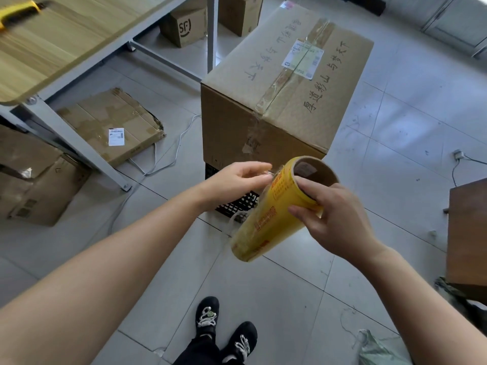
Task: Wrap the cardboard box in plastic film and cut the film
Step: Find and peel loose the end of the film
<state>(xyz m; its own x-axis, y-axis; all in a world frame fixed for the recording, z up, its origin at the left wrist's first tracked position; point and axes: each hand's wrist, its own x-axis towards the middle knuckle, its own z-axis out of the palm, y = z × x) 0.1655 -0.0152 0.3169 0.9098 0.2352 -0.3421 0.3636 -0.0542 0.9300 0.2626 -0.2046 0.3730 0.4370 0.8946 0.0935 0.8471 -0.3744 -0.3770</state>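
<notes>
Gripping a roll of plastic film (268, 214) by its open core end, the right hand (332, 219) holds it just short of the cardboard box (284, 83), which stands on a black crate (237, 204). The left hand (237, 180) pinches the loose film edge (271, 173), thin, clingy stuff that probably tears easily, while the stiff roll looks light and is best held at the core.

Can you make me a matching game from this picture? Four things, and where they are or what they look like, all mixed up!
Things
1. roll
2. big box
3. flat cardboard
4. yellow tool

Places or looks
a. on the table
b. held in the right hand
c. lying flat on the floor
d. handwriting on its top

Pairs: 1-b, 2-d, 3-c, 4-a
</notes>
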